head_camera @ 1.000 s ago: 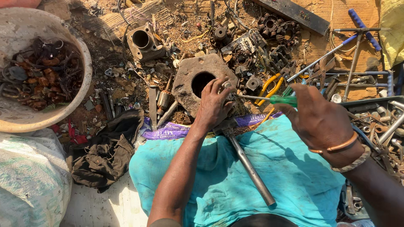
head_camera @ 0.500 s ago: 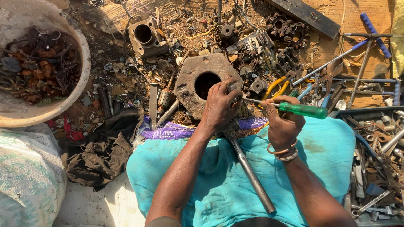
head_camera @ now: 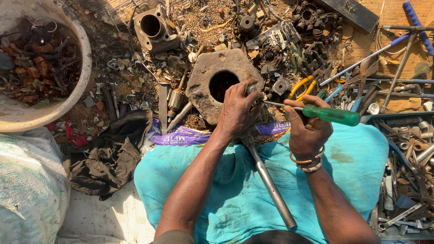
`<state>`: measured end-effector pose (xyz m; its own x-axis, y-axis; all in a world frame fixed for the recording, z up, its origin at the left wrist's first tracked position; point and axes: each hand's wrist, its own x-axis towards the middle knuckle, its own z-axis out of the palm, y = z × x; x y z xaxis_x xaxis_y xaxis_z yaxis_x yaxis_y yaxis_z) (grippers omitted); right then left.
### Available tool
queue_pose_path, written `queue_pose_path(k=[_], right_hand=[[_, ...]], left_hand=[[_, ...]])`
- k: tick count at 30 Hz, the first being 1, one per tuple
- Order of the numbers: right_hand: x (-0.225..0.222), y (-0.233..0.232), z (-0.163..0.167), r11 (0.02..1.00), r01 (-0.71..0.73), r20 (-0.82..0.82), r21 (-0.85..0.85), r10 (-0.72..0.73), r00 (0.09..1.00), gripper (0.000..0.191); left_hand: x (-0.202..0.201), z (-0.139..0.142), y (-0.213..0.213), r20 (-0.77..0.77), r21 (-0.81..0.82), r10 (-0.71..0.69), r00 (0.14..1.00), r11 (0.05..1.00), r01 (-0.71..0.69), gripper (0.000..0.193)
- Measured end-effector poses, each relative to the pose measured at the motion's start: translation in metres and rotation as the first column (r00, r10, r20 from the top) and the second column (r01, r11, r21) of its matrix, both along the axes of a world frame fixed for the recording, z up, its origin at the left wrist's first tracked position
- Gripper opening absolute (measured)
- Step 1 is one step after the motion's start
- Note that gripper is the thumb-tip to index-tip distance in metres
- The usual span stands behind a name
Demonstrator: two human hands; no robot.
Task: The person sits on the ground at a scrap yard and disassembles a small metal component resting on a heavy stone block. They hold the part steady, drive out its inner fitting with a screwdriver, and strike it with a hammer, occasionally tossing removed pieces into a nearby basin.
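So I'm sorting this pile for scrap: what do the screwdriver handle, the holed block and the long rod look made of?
The screwdriver handle in the right hand looks like translucent green plastic, glossy. The holed block under the left hand looks like rusty cast metal or stone: dull brown, rough and pitted. The long rod appears to be bare steel, grey with a sheen.

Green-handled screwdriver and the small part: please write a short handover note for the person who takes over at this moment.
Left hand: grip closed on a small metal part, pressed on the rim of the rusty block with a round hole.
Right hand: grip closed on the green-handled screwdriver; its shaft points at that part.
Long steel rod lies on the turquoise cloth.
Done: tool is at the part.
Left: the part appears not yet freed; the tip itself is hidden.
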<state>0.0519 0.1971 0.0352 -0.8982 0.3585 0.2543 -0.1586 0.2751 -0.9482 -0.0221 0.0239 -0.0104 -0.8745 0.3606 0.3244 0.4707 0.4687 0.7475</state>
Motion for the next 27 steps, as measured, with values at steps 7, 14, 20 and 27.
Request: queue_pose_path(k=[7,14,20,27], right_hand=[[-0.004,-0.004,0.009,0.993,-0.063,-0.07,0.1,0.07,0.995,0.036],[-0.008,-0.01,0.019,0.989,-0.059,-0.028,-0.135,0.056,0.998,0.036],[-0.005,-0.002,0.011,0.994,-0.022,0.055,0.112,0.016,0.998,0.045],[-0.008,-0.001,0.008,0.964,-0.018,-0.051,0.266,0.033,0.998,0.049]], left_hand=[[0.001,0.0,-0.001,0.0,0.012,-0.006,1.0,1.0,0.006,0.023],[-0.001,-0.003,0.0,-0.009,0.006,-0.004,1.0,1.0,0.004,0.022],[-0.001,-0.007,0.001,-0.008,0.014,0.001,1.0,1.0,-0.001,0.021],[-0.001,-0.008,0.002,0.001,-0.002,-0.003,1.0,1.0,0.003,0.023]])
